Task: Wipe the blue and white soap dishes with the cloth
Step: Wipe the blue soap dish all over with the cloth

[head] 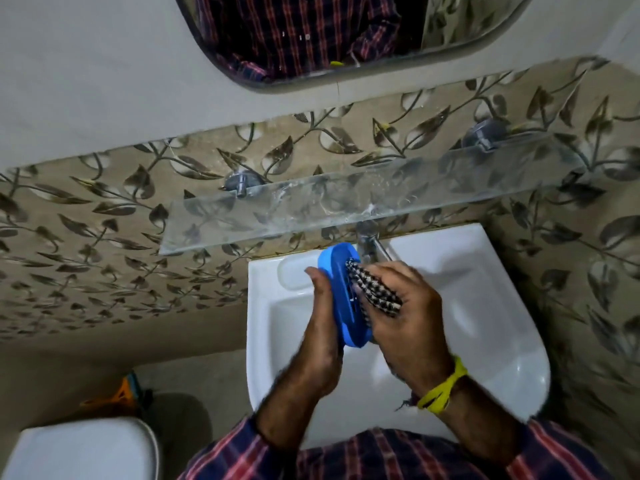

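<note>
Over the white sink (485, 306), my left hand (320, 327) cups the blue soap dish (341, 292) on edge; my right hand (403, 306), grip curled tight, presses the checked cloth (372, 289) into it.

Blue soap dish (341, 296): oval, bright blue plastic, held on edge above the white sink (491, 306), long axis running from the tap side toward the person, its hollow face turned right. Slots appear to cut its floor, though blur hides their form. Cloth (372, 292): black-and-white checked fabric, bunched into a wad, pressed against the dish's inner face near its upper half. The left hand (322, 320) supports the dish from behind; the right hand (401, 306) holds the cloth.
</note>
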A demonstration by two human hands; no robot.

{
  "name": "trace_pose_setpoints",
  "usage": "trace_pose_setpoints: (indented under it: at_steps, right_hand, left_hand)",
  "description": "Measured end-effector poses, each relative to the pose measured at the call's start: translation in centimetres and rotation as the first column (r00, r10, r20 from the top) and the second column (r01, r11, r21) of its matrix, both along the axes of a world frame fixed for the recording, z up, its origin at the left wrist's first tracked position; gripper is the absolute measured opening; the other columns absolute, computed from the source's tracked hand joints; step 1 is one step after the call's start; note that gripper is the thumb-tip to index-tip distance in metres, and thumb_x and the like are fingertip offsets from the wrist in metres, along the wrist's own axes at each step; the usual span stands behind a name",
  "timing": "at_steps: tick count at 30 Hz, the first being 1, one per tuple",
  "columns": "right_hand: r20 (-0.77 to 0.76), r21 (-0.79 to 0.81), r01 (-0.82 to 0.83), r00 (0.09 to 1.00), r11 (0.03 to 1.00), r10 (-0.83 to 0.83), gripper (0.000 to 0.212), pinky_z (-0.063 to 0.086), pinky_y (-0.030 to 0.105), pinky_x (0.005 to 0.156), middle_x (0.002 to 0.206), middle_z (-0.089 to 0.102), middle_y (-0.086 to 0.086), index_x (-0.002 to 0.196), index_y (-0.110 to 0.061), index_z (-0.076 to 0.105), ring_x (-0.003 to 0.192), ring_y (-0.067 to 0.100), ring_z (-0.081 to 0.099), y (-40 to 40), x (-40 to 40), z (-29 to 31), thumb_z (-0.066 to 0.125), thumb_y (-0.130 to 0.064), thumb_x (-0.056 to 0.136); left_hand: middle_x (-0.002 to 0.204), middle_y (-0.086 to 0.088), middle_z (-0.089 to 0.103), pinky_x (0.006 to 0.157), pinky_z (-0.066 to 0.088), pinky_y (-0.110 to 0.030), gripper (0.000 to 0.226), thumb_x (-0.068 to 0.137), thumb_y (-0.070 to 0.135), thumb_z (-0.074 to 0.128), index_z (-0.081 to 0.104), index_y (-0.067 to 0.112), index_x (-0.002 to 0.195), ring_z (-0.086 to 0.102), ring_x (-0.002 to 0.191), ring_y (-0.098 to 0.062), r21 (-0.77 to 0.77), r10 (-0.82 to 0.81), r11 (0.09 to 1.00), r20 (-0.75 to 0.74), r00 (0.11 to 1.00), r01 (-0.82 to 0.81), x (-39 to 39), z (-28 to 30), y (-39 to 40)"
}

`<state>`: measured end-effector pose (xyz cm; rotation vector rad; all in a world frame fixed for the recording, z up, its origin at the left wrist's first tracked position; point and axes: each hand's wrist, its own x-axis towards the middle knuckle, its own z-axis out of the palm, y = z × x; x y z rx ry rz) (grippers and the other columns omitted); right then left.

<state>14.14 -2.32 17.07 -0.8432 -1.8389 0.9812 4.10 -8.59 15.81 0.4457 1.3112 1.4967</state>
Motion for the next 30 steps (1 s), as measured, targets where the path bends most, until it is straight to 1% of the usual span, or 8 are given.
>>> trace_pose_setpoints:
  at_steps: [3,6,12,15,18,23,28,30]
  right_hand:
    - [0.053,0.072,-0.079,0.996,0.994,0.075,0.030,0.055,0.023,0.083,0.095,0.068,0.004,0.102,-0.005,0.075,0.090,0.009,0.066,-0.2,0.1,0.6,0.076,0.009,0.076]
    - [0.086,0.191,0.016,0.996,0.982,-0.033,0.029,0.055,0.027,0.081,0.091,0.071,0.006,0.095,-0.004,0.076,0.085,0.014,0.066,1.0,0.0,0.8,0.077,0.012,0.071]
    - [0.202,0.399,-0.090,0.979,0.913,0.008,0.034,0.052,0.039,0.086,0.100,0.068,0.014,0.107,0.001,0.072,0.095,0.031,0.064,0.3,-1.2,0.8,0.067,0.012,0.076]
    - [0.192,0.380,-0.093,0.981,0.920,0.020,0.030,0.051,0.042,0.086,0.104,0.068,0.014,0.108,0.000,0.072,0.097,0.031,0.063,-0.4,-1.4,0.6,0.065,0.008,0.080]
    - [0.237,0.424,-0.218,0.963,0.879,0.125,0.037,0.049,0.036,0.086,0.107,0.067,0.009,0.111,-0.005,0.072,0.093,0.030,0.060,-1.0,-0.2,0.1,0.063,0.008,0.078]
    - [0.243,0.381,-0.194,0.964,0.904,0.104,0.051,0.048,0.034,0.084,0.102,0.068,0.009,0.102,-0.005,0.074,0.090,0.030,0.060,-0.2,-0.3,0.7,0.063,0.019,0.059]
    - [0.332,0.386,-0.307,0.926,0.870,0.180,0.044,0.047,0.032,0.082,0.105,0.067,0.001,0.103,-0.014,0.074,0.092,0.023,0.055,-1.4,1.0,0.4,0.060,0.006,0.067]
    - [0.351,0.355,-0.268,0.926,0.896,0.138,0.046,0.045,0.032,0.080,0.102,0.068,0.002,0.100,-0.013,0.074,0.091,0.021,0.052,-1.0,0.8,0.7,0.057,0.007,0.062]
  left_hand:
    - [0.121,-0.006,0.074,0.087,0.058,-0.035,0.078,0.078,0.084,0.038,0.073,0.028,0.119,0.069,0.115,-0.023,0.027,0.020,0.999,0.086,0.996,-0.023,-0.1,0.2,0.0]
    - [0.119,-0.008,0.073,0.093,0.057,-0.044,0.067,0.090,0.073,0.036,0.073,0.026,0.119,0.069,0.110,-0.025,0.062,0.036,0.997,0.150,0.988,-0.046,-0.3,-0.4,-0.2]
    - [0.124,-0.003,0.073,0.092,0.056,-0.031,0.050,0.099,0.055,0.039,0.073,0.026,0.121,0.067,0.117,-0.018,0.093,0.077,0.991,0.172,0.982,-0.094,-0.1,-0.8,-0.3]
    - [0.128,-0.004,0.071,0.095,0.054,-0.031,0.066,0.098,0.067,0.025,0.072,0.027,0.122,0.064,0.124,-0.020,0.083,0.092,0.991,0.165,0.982,-0.107,0.1,-0.4,-0.5]
    - [0.119,-0.005,0.075,0.091,0.057,-0.031,0.076,0.095,0.073,0.023,0.077,0.022,0.114,0.069,0.116,-0.020,0.080,0.079,0.992,0.216,0.973,-0.099,-0.3,-0.3,-0.6]
    - [0.121,-0.012,0.073,0.088,0.059,-0.032,0.067,0.099,0.065,0.032,0.077,0.017,0.114,0.070,0.113,-0.024,0.026,0.081,0.995,0.282,0.956,-0.092,0.7,-0.9,-0.9]
    - [0.113,-0.009,0.076,0.086,0.060,-0.033,0.074,0.095,0.072,0.032,0.077,0.017,0.113,0.072,0.104,-0.022,0.011,0.040,0.999,0.325,0.945,-0.046,-0.1,-1.0,-1.1]
    - [0.116,-0.009,0.075,0.088,0.059,-0.035,0.073,0.097,0.071,0.029,0.077,0.018,0.115,0.071,0.107,-0.023,-0.017,0.053,0.999,0.311,0.949,-0.050,0.1,-1.1,-1.0]
